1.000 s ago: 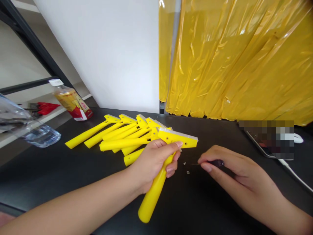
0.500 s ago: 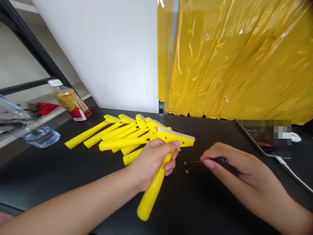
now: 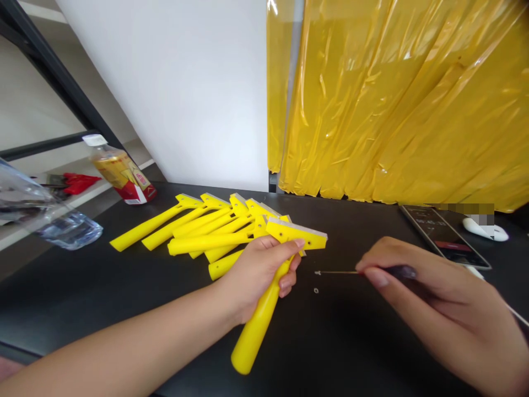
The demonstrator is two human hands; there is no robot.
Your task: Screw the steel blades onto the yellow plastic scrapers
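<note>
Scraper (image 3: 263,317) in left hand (image 3: 262,270), fingers wrapped round neck. Right hand (image 3: 419,300) pinches screwdriver (image 3: 404,271) between thumb and forefinger, tip at tiny metal piece (image 3: 317,273) left of hand; ring-shaped piece (image 3: 316,290) nearby. More scrapers (image 3: 210,242) lie beyond left hand.

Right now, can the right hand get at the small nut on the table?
Probably yes: the small nut lies uncovered on the black table, nothing visibly between it and the right hand. That hand holds a screwdriver, though, which may hamper a pinch.
</note>
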